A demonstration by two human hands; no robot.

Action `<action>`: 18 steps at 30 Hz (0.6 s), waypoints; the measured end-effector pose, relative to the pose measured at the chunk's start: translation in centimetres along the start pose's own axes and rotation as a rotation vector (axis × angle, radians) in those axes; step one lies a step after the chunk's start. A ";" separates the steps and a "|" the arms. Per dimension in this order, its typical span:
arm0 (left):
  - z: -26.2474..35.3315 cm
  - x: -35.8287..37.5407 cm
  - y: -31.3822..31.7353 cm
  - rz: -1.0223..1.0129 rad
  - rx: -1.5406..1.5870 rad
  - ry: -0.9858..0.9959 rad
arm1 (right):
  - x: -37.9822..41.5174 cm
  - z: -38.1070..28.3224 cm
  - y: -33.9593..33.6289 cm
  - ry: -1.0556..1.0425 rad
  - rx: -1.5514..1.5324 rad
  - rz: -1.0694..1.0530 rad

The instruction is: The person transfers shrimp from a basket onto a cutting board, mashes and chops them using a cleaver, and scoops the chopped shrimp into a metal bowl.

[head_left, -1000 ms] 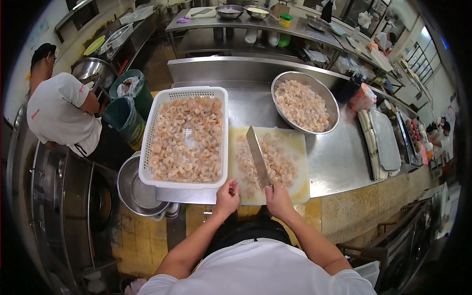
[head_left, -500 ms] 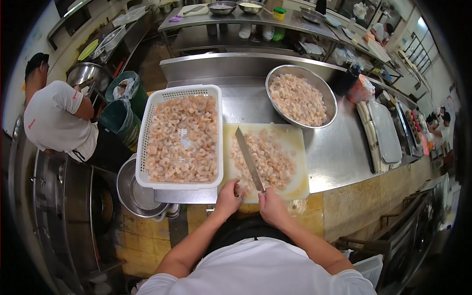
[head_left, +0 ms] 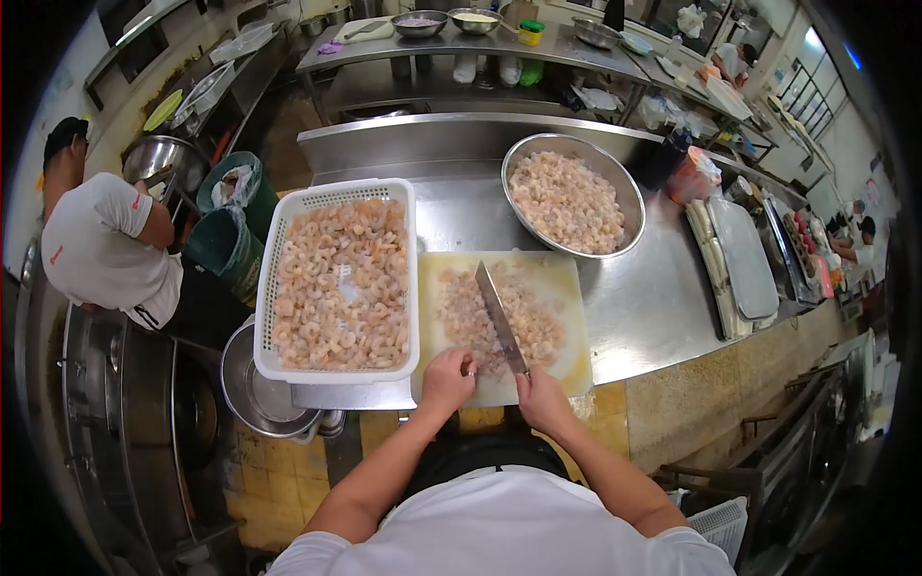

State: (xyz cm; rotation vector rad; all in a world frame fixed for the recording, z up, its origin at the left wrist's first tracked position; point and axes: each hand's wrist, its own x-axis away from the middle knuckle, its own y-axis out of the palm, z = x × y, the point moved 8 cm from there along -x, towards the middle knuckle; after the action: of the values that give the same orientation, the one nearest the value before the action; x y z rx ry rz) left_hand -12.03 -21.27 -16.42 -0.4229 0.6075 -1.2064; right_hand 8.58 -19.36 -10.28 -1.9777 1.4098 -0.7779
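Note:
My right hand (head_left: 544, 396) is wrapped round the handle of a long knife (head_left: 500, 315), whose blade points up and slightly left over chopped shrimp (head_left: 538, 312) on a pale cutting board (head_left: 572, 372). At the board's lower left edge, my left hand (head_left: 448, 380) has its fingers curled together beside the shrimp; what they hold, if anything, is too small to tell. A white perforated basket (head_left: 412, 288) of peeled shrimp stands left of the board. Behind the board to the right is a steel bowl (head_left: 634, 226) filled with shrimp pieces.
Left of the table are a co-worker (head_left: 110, 245), green bins (head_left: 219, 240) and a steel pot (head_left: 254, 384). Trays (head_left: 741, 257) and a plastic bag (head_left: 693, 177) lie on the right. A steel shelf table (head_left: 567, 58) with bowls stands behind.
The view has shifted slightly, so the table items sit a little lower and further left. The knife blade has moved right relative to the board, with my right hand still round its handle.

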 end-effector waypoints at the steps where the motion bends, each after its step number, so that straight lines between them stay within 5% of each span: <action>1: 0.2 0.0 -0.3 0.006 0.050 -0.032 | 0.0 -1.3 -1.6 0.028 -0.018 -0.030; 18: 1.1 -5.1 -0.6 0.193 0.008 -0.061 | -1.6 1.3 -7.0 0.042 -0.022 -0.054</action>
State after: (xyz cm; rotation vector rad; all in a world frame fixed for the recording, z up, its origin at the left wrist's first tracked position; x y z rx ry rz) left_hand -12.98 -16.62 -14.16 -0.3837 0.5773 -1.0081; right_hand 13.38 -15.81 -6.14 -2.0349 1.3993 -0.8358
